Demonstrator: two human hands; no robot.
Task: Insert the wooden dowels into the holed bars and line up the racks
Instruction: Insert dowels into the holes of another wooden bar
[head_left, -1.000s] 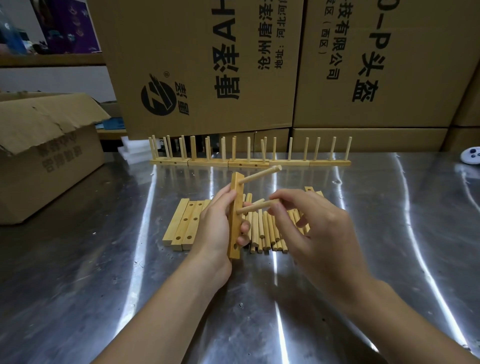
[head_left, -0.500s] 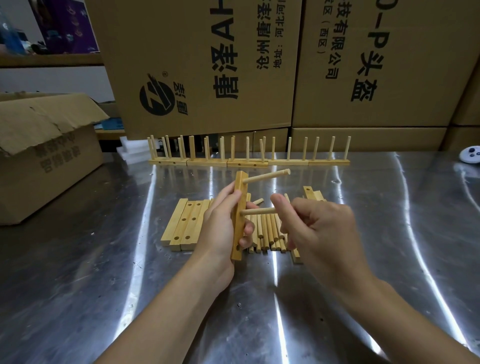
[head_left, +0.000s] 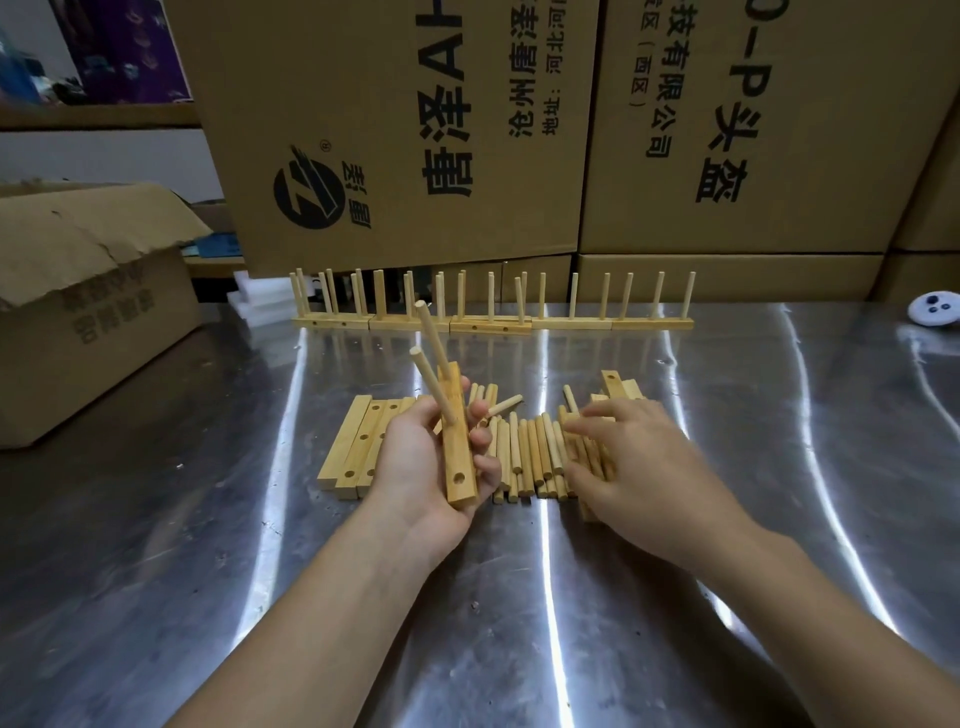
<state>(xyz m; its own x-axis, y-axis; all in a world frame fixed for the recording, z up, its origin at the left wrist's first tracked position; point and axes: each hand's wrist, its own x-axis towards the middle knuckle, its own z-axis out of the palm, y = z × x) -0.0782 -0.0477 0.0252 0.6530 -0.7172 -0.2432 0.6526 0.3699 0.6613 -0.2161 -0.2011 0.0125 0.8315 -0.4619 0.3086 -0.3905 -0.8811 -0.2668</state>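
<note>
A holed bar (head_left: 457, 452) with two dowels (head_left: 431, 384) fitted is gripped upright in the left hand (head_left: 415, 467). The right hand (head_left: 644, 467) is laid, fingers loosely spread and holding nothing, on the loose dowel pile (head_left: 527, 452) beside it. Finished racks (head_left: 493, 323) are lined up behind.

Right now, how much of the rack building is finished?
Done: a row of finished racks stands at the back. In hand: the left hand grips a bar with two dowels in and one hole empty; the right hand reaches over the loose dowels. Left: that hole, plus the empty bars lying flat.
</note>
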